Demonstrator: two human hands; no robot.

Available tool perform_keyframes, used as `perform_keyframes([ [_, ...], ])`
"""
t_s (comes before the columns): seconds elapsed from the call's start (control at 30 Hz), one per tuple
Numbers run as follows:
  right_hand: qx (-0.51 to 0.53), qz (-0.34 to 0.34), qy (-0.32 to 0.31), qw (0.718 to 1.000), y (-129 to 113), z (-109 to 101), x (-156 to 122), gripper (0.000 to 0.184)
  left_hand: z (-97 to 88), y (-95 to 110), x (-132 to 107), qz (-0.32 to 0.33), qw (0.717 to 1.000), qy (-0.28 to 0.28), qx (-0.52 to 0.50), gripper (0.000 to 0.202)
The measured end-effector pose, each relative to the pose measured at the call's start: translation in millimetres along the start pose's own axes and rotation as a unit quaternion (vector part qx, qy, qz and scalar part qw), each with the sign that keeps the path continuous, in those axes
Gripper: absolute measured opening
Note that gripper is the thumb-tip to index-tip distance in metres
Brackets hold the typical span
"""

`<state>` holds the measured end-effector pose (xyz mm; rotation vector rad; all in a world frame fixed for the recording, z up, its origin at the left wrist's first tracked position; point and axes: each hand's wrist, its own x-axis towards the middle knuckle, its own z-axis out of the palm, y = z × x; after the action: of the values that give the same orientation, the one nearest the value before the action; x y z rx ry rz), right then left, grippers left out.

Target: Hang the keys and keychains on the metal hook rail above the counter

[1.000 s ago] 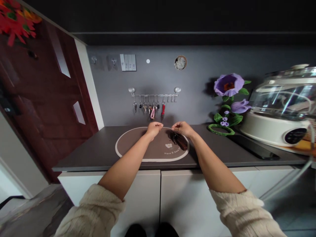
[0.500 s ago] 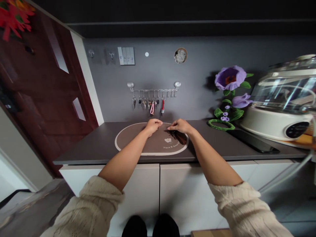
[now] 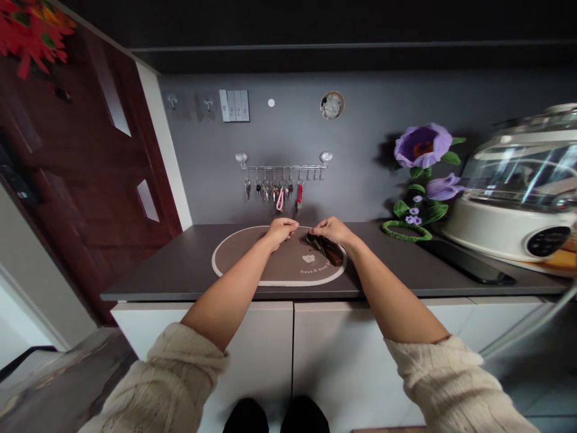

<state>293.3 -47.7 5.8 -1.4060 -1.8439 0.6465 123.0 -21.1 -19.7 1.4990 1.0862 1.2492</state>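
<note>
My right hand (image 3: 332,230) is closed in a pinch at the ring end of a bunch of keys (image 3: 318,243). A dark brown, leather-like key holder (image 3: 333,255) hangs with them below the fingers, over the right part of a brown oval mat (image 3: 243,258). To its left, my left hand (image 3: 282,231) is closed above the mat, thumb and fingers pressed together. Whatever it holds, if anything, is hidden. A small gap separates the two hands.
On the wall behind, a hook rail (image 3: 283,167) carries several keys, among them a pink loop (image 3: 280,199) and a red tag (image 3: 300,195). Right of the mat are a purple flower decoration (image 3: 424,146), a black phone (image 3: 473,261) and a white appliance (image 3: 500,228). A dark red door (image 3: 112,210) stands left.
The camera view has shifted slightly. My right hand has tilted a little, and more of the key ring shows beneath its fingers. My left hand stays almost in place.
</note>
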Motion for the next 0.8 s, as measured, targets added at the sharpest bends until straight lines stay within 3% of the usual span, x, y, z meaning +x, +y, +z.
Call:
perform_keyframes([
  [0.43,0.278,0.005,0.029,0.96,-8,3,-1,0.028,5.8,14,-12,0.058,0.995,-0.08,-0.02,0.039],
  [0.8,0.394,0.031,0.011,0.919,-12,3,-1,0.019,9.4,14,-10,0.139,0.987,-0.067,-0.039,0.031],
])
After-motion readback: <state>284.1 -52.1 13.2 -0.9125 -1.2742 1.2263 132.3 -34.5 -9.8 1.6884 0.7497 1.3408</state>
